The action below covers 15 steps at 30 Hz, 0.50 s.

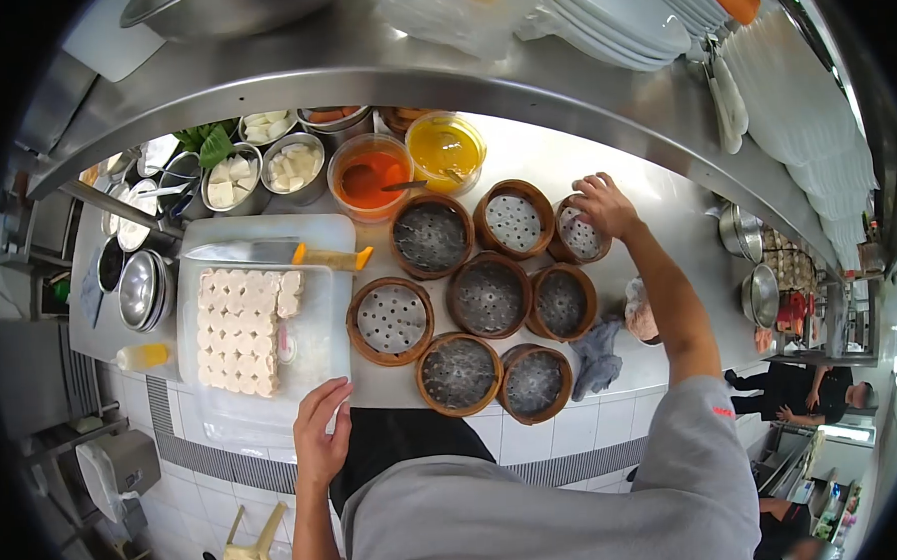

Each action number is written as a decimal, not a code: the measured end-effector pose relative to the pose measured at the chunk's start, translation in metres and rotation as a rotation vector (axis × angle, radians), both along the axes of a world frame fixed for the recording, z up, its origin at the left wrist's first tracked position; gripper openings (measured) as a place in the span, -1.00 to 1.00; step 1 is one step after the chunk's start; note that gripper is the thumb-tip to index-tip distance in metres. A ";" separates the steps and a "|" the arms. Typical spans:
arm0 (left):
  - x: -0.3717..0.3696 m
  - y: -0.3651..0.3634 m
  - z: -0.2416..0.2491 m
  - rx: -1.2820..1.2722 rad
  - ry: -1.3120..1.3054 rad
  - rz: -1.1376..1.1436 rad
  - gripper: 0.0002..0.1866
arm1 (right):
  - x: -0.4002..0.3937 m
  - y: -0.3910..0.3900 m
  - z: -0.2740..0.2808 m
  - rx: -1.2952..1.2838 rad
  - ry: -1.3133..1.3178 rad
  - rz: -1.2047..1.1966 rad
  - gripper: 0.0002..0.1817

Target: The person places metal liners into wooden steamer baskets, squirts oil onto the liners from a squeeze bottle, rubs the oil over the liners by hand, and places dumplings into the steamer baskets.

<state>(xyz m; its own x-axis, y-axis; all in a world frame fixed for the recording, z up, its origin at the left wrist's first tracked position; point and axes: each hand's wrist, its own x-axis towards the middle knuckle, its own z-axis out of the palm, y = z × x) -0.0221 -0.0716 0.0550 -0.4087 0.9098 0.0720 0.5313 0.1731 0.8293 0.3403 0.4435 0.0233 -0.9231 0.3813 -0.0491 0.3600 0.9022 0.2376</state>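
My right hand reaches over the small bamboo steamer basket at the far right of the group, its fingers closed over the far rim. Inside that basket lies a perforated disc. Several more round steamer baskets stand close together on the counter, some with white discs and some with darker, metallic-looking ones. Near the counter's front edge, my left hand hovers with loosely extended fingers and nothing in it. Beside it is a translucent cutting board bearing rows of pale, round-topped pieces and a knife with a yellow handle.
Tubs of orange liquid and yellow liquid stand behind the baskets. Metal bowls are stacked at left. A grey cloth lies at right. A steel shelf with plates overhangs the counter. Other people stand at far right.
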 end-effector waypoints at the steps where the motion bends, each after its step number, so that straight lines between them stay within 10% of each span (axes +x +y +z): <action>1: 0.003 0.001 -0.001 0.002 -0.002 0.001 -0.68 | -0.003 0.006 0.003 -0.030 -0.033 0.085 -0.58; 15: 0.022 0.003 0.001 0.009 0.044 0.013 -0.66 | -0.033 0.030 0.005 -0.177 -0.457 0.312 -0.60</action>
